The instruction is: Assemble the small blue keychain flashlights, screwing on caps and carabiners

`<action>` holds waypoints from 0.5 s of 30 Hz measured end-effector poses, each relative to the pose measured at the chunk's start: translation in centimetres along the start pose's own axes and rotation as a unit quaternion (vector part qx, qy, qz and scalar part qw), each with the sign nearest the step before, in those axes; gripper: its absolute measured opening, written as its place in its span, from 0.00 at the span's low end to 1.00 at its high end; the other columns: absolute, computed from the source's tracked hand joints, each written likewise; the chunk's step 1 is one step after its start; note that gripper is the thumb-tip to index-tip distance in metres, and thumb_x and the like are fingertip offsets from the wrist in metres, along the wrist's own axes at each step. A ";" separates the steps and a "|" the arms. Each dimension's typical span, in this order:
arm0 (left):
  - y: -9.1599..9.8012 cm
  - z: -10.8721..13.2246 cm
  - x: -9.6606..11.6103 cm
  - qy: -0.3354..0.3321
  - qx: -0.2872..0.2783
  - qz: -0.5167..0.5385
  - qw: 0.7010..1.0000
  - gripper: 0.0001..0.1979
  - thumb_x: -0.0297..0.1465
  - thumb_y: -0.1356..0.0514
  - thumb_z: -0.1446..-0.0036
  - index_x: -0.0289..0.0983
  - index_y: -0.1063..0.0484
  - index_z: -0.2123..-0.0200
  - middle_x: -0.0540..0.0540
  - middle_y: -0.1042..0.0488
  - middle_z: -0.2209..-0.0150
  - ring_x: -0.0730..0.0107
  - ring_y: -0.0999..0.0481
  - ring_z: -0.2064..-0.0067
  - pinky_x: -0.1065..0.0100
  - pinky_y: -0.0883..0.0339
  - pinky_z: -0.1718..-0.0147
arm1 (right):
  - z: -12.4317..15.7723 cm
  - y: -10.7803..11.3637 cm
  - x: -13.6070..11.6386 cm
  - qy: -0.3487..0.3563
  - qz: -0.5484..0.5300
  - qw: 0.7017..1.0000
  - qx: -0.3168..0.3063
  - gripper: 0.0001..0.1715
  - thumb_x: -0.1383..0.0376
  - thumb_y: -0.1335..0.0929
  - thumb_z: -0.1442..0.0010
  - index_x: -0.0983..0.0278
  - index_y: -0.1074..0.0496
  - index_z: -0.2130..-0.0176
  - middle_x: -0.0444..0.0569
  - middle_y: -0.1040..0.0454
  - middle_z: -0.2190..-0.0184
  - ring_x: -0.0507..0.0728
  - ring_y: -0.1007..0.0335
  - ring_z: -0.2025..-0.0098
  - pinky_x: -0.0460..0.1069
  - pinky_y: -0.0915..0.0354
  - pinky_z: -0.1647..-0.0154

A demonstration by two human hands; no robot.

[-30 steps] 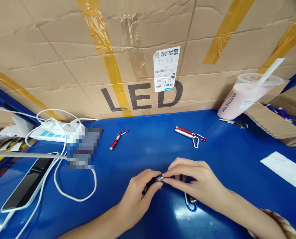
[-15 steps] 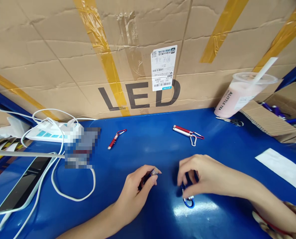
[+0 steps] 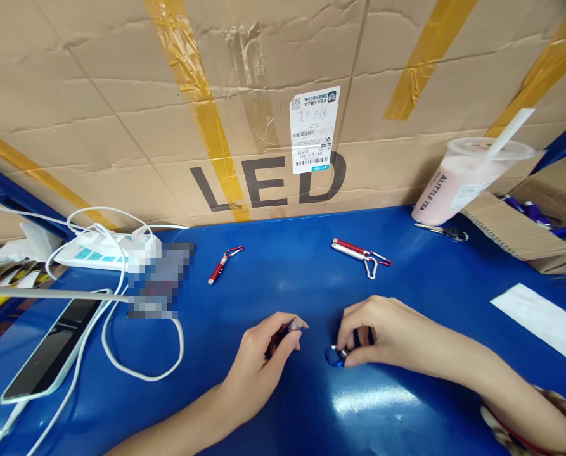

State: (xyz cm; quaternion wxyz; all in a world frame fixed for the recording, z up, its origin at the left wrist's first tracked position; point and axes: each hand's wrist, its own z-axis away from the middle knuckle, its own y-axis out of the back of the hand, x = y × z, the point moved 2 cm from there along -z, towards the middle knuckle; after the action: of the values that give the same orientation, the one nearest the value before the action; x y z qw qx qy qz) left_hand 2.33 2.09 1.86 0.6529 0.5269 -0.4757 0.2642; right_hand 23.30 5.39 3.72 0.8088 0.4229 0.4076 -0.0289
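Observation:
My left hand (image 3: 263, 364) is closed round a small dark keychain flashlight body (image 3: 289, 329), its silver tip pointing up and right. A short gap to the right, my right hand (image 3: 382, 332) pinches a blue carabiner clip (image 3: 333, 356) with a silver end against the blue table (image 3: 283, 291). The two parts are apart. Farther back lie a red keychain flashlight (image 3: 220, 266) and a pair of red and silver flashlights with clips (image 3: 361, 253).
A large cardboard box marked LED (image 3: 268, 101) walls the back. A pink drink cup with straw (image 3: 463, 180) stands at right beside an open carton of flashlights (image 3: 534, 221). A power strip (image 3: 102, 250), white cables, a phone (image 3: 49, 351) and white paper (image 3: 544, 320) lie around.
My hands separated: the right hand left the flashlight's tip, dropped to the blue carabiner clip on the table and drew it leftward. The left hand kept the flashlight body.

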 end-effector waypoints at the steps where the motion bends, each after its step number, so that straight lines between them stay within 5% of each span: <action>1: 0.0 0.0 0.0 -0.001 0.000 0.001 1.000 0.11 0.34 0.50 0.36 0.37 0.30 0.61 0.50 0.30 0.71 0.75 0.32 0.71 0.75 0.39 0.69 | -0.2 -0.1 0.0 0.000 0.002 1.000 0.014 0.05 0.61 0.27 0.47 0.58 0.23 0.67 0.39 0.26 0.68 0.46 0.32 0.70 0.40 0.43 0.72; 15: 0.0 0.2 0.1 -0.007 0.011 0.007 1.000 0.11 0.34 0.50 0.36 0.36 0.30 0.62 0.49 0.30 0.72 0.74 0.34 0.71 0.75 0.41 0.71 | -1.1 -0.7 -0.7 0.066 0.062 0.983 0.162 0.04 0.67 0.31 0.44 0.58 0.25 0.66 0.41 0.27 0.66 0.50 0.31 0.65 0.42 0.40 0.72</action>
State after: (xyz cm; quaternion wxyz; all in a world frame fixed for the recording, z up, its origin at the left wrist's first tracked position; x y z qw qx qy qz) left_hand 2.31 1.90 1.93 0.6419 0.5325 -0.4812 0.2701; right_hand 21.86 5.52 3.40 0.7008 0.5741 0.4230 -0.0163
